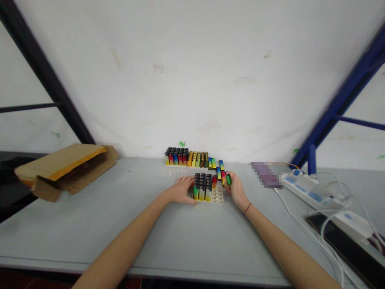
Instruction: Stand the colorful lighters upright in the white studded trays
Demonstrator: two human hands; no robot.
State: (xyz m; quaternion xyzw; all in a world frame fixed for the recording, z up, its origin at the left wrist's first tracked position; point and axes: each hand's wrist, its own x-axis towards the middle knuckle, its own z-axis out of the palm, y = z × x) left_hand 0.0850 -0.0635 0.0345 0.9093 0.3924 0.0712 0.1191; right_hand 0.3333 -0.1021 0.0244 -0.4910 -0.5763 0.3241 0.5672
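Note:
A pale tray (217,196) stands on the table. Upright lighters (202,186) with black tops and colored bodies fill its left part; round sockets show at its right. My left hand (183,190) grips the tray's left side, thumb at the front corner and fingers toward the back. Just right of the tray, my right hand (236,190) is closed on a green lighter (229,180). Several loose lighters (219,172) lie behind the tray, near my right fingers. One red lighter (214,180) stands in the tray beside the black-topped rows.
Behind the tray, by the wall, stand a block of black-topped lighters (177,156) and a yellowish block (197,159). An opened cardboard box (69,166) lies at left. At right are a power strip (313,192), white cables (288,208) and a dark phone-like slab (349,249).

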